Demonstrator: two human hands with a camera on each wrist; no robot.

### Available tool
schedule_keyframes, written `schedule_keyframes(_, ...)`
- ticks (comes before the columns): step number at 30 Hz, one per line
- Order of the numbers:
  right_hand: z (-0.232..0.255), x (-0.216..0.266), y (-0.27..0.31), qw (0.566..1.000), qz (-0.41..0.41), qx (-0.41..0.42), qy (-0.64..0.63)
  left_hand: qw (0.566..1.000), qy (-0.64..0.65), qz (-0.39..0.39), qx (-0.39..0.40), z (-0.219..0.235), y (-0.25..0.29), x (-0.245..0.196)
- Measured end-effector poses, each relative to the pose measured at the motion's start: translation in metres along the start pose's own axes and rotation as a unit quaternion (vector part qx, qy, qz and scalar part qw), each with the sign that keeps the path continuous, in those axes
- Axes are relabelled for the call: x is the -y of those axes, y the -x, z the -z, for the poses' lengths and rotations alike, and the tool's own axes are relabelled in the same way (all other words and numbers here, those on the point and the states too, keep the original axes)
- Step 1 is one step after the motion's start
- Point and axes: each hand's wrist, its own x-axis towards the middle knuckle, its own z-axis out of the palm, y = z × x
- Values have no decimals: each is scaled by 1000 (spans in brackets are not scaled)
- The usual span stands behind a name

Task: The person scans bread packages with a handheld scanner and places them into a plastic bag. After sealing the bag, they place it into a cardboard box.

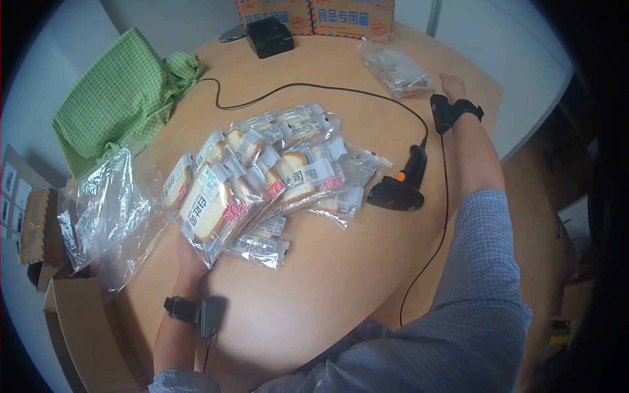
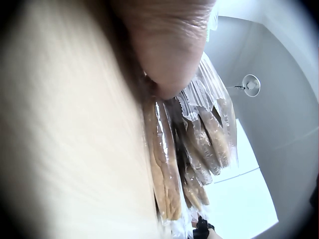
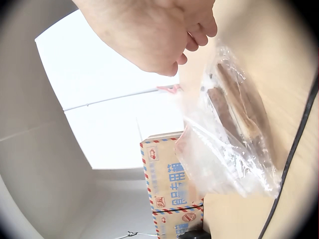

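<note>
My left hand (image 1: pixel 190 259) grips the near edge of a clear packet of sliced white bread (image 1: pixel 208 211) at the front left of a pile. Its thumb (image 2: pixel 172 59) lies against the packets in the left wrist view; the other fingers are hidden. More bread packets (image 1: pixel 298 171) overlap behind and to the right. At the far right of the table my right hand (image 1: pixel 452 86) holds nothing, its fingers loosely bent. Close beside it lies a clear plastic bag (image 1: pixel 396 71) with brownish packets (image 3: pixel 234 102) inside.
A black barcode scanner (image 1: pixel 398 190) with an orange trigger lies right of the pile, its cable (image 1: pixel 314 85) looping across the table. Crumpled clear plastic (image 1: pixel 114 209) and green checked cloth (image 1: pixel 114 98) are at left. A black stand (image 1: pixel 270 38) and printed cartons (image 1: pixel 350 18) stand at the back.
</note>
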Motion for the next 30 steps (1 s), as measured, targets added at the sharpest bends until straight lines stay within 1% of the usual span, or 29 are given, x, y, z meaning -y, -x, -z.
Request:
schedule_keyframes(1, -11, -9, -6, 1000, 15, 12, 6, 998, -47, -22, 25, 2, 1, -4)
schedule_keyframes(2, -19, -17, -11, 999, 40, 24, 28, 998, -52, -17, 14, 2, 1, -2)
schedule_keyframes(3, -31, -28, -20, 992, 91, 33, 83, 992, 124, 25, 3, 0, 0, 1)
schedule_keyframes(4, -41, -41, -32, 967, 182, 33, 176, 985, 163, 62, -15, -1, -1, -1)
schedule_keyframes(5, -51, -53, -43, 923, 279, 12, 265, 974, 204, 96, -36, -2, -1, -3)
schedule_keyframes(6, -61, -65, -54, 875, 358, -34, 325, 973, 202, 98, -51, -3, -2, -3)
schedule_keyframes(7, -69, -64, -61, 934, 279, -6, 221, 983, 156, 83, -39, -4, -2, -4)
schedule_keyframes(8, -74, -57, -61, 974, 197, 3, 108, 991, 110, 70, -27, -3, -3, -3)
schedule_keyframes(9, -75, -53, -59, 992, 20, 40, -114, 997, 27, 59, -36, 0, -4, 0)
schedule_keyframes(10, -69, -37, -44, 992, 30, 46, -116, 997, 27, 62, -48, 1, -3, 0)
schedule_keyframes(12, -50, -7, -11, 978, -29, 98, -184, 998, -23, 40, -53, 0, -2, -1)
schedule_keyframes(13, -49, -2, -9, 978, -23, 103, -182, 997, -22, 44, -59, -2, -3, -3)
schedule_keyframes(14, -48, 2, -6, 957, -65, 151, -238, 997, -9, 46, -60, -3, -4, -6)
schedule_keyframes(15, -47, 8, -4, 944, -85, 176, -265, 997, 4, 47, -60, -2, -5, -7)
schedule_keyframes(16, -46, 15, -2, 930, -107, 201, -290, 997, 4, 51, -62, -2, -5, 1)
schedule_keyframes(17, -42, 24, -1, 915, -94, 209, -332, 994, 38, 59, -83, -4, -7, 10)
schedule_keyframes(19, -33, 46, -3, 899, -80, 215, -374, 990, 72, 65, -105, -2, -7, 18)
schedule_keyframes(20, -32, 54, -14, 894, -39, 211, -394, 994, 23, 52, -98, -1, -6, 11)
schedule_keyframes(22, -34, 73, -43, 893, 17, 210, -397, 995, -25, 40, -89, -1, -4, 14)
schedule_keyframes(24, -24, 85, -48, 899, 33, 211, -383, 994, 40, 53, -87, 1, -5, 25)
schedule_keyframes(25, -2, 109, -21, 878, 72, 199, -430, 993, 62, 56, -86, 2, -5, 26)
schedule_keyframes(27, 41, 154, 41, 853, 113, 183, -475, 993, -99, 7, -70, 2, -5, 9)
schedule_keyframes(28, 61, 173, 72, 855, 134, 192, -462, 993, -96, 5, -70, 2, -4, 6)
schedule_keyframes(29, 73, 186, 96, 857, 155, 201, -448, 989, -136, -4, -65, 2, -4, 4)
schedule_keyframes(30, 77, 193, 110, 861, 211, 197, -418, 983, -175, -12, -61, 3, -4, 1)
